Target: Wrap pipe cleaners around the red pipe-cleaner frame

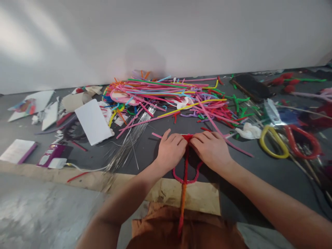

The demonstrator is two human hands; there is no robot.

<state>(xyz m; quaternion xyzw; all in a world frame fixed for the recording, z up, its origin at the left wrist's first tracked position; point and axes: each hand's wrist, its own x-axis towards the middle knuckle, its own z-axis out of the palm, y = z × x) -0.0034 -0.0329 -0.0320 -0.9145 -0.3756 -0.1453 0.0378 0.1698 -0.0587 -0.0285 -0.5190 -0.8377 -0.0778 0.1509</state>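
My left hand and my right hand meet close together near the table's front edge. Between their closed fingertips is a red pipe cleaner, gripped from both sides. From there a red and orange stem hangs toward my lap, past the table edge. A dark pink pipe cleaner loop curves around the stem below my hands; its upper ends are hidden by them. Pink pipe cleaner ends stick out beyond both hands.
A heap of coloured pipe cleaners lies behind my hands, with thin metal wires at left. Scissors with yellow and red handles and a dark phone-like object are at right. A white card and purple box lie left.
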